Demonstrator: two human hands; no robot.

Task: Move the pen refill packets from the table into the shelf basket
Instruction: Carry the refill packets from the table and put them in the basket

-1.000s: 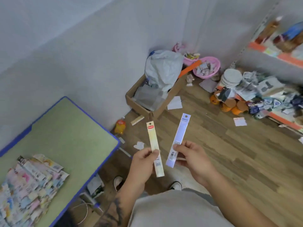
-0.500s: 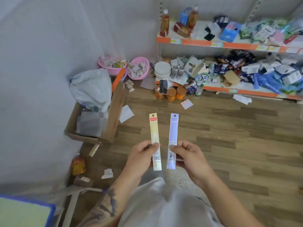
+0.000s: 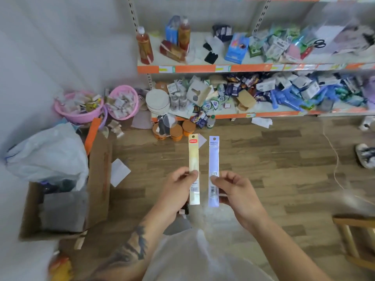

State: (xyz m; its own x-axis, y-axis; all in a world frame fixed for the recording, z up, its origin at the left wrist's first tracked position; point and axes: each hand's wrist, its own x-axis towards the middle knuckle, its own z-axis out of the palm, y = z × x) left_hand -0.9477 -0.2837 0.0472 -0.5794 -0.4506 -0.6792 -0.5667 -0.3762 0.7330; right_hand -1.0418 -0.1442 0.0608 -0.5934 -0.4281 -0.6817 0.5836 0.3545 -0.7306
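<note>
My left hand (image 3: 178, 189) pinches the yellow refill packet (image 3: 194, 169) and my right hand (image 3: 235, 191) pinches the lavender refill packet (image 3: 214, 171), both upright above the floor before the shelf (image 3: 203, 68). Each grip sits low on a slim sleeve, so a packet could pivot or slip. The target is probably a pink basket (image 3: 123, 102); choosing wrongly misplaces them.

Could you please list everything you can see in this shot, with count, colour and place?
pen refill packets: 2, yellow in the left hand, pale purple in the right, upright
baskets: 2, pink, floor, by the wall
cardboard box: 1, brown, floor left
plastic bag: 1, white, on the box
drink bottles: several, amber, upper shelf left
shelves: orange-edged, full of mixed packets
scissors: 1, black, upper shelf
left hand: pinches yellow packet
right hand: pinches purple packet
</note>
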